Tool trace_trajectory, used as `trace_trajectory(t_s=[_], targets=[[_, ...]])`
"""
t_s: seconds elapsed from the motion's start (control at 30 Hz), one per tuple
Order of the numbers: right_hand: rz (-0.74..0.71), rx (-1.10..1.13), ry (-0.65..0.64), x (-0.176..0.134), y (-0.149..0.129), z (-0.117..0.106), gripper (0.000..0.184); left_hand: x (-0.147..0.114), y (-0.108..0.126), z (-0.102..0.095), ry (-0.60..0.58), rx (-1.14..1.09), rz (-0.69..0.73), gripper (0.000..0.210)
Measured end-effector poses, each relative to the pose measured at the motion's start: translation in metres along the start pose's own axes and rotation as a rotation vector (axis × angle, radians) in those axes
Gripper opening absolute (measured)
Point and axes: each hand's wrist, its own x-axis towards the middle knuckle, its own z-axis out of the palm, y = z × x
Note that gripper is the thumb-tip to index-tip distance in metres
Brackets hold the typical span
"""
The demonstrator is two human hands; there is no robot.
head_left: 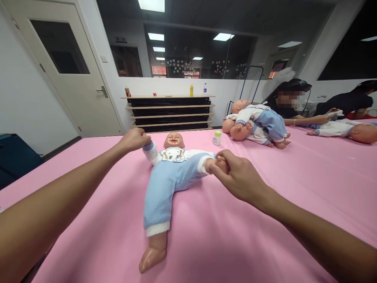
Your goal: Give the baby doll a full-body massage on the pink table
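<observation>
A baby doll (161, 181) lies on its back on the pink-covered table (229, 243), head away from me. It wears blue fleece trousers and a white top with an elephant bib (173, 154). My left hand (134, 139) is closed around the doll's hand, lifting that arm out to the left. On the other side my right hand (241, 175) grips the doll's foot (220, 165), and this leg is raised out to the right. The doll's other leg stretches toward me, its bare foot (153, 257) resting on the cloth. The arm on the right is partly hidden.
A small bottle with a green cap (217, 138) stands beyond my right hand. Several dolls (256, 122) are piled at the far right. Past them, a co-worker (287, 100) handles another doll (344, 129). Shelves (171, 112) stand against the back wall.
</observation>
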Motion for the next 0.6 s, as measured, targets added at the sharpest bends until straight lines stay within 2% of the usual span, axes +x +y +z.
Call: trace_trajectory(t_s=[0.1,0.17,0.23,0.3,0.4,0.47,0.53,0.6], targets=[[-0.161,-0.127,-0.074,0.037,-0.023,0.016,0.026,0.012,0.067,0.019,-0.176,0.244,0.159,0.029],[-0.244,-0.204,-0.151,0.054,-0.036,0.035,0.028,0.014,0.101,0.039,-0.274,0.325,0.264,0.033],[-0.309,-0.251,-0.205,0.065,-0.046,0.054,0.029,0.015,0.123,0.057,-0.37,0.361,0.352,0.032],[-0.345,-0.275,-0.217,0.07,-0.052,0.067,0.029,0.015,0.133,0.068,-0.436,0.388,0.398,0.034],[-0.321,-0.267,-0.222,0.068,-0.052,0.067,0.03,0.017,0.126,0.064,-0.423,0.37,0.418,0.03],[-0.275,-0.238,-0.229,0.057,-0.044,0.055,0.03,0.022,0.106,0.049,-0.364,0.315,0.358,0.026],[-0.226,-0.199,-0.212,0.037,-0.03,0.038,0.029,0.029,0.072,0.03,-0.302,0.206,0.228,0.024],[-0.165,-0.142,-0.177,0.009,-0.011,0.022,0.026,0.034,0.025,0.014,-0.177,0.062,0.067,0.021]])
